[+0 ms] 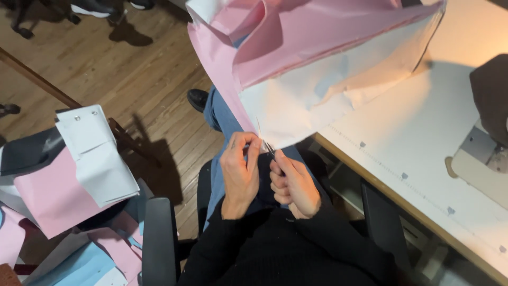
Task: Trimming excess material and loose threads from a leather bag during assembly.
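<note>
A large pink and white fabric piece (317, 63) hangs off the sewing table toward my lap. My left hand (239, 172) pinches the lower corner of the fabric between thumb and fingers. My right hand (292, 185) is closed around small thread snips (270, 150), whose thin metal tip points up at the fabric corner right beside my left fingertips. Both hands sit close together above my lap, over blue jeans and black sleeves.
The white sewing table (423, 153) with a wooden edge is at right, with part of a sewing machine (487, 148) on it. A pile of pink, white and blue fabric pieces (69, 180) lies at left. A black chair arm (159, 238) is near my left elbow.
</note>
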